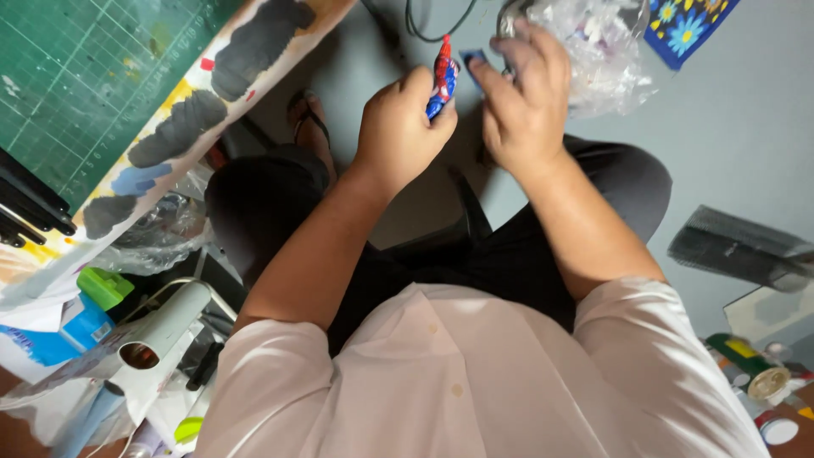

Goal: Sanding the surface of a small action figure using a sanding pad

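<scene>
Above my lap, toward the far side of the view, my left hand is clenched around a small red and blue figure, which pokes out past my thumb and forefinger. My right hand hovers just beside it, fingers curled over a small dark blue piece (whether it actually pinches it I cannot tell). A crinkled clear plastic bag lies just right of that hand on the grey floor. To the left sits a green cutting mat on the table's paint-smeared edge. I judge the figure light, rigid and a little slick, with thin limbs that could snap; gripping its torsо seems safest.
</scene>
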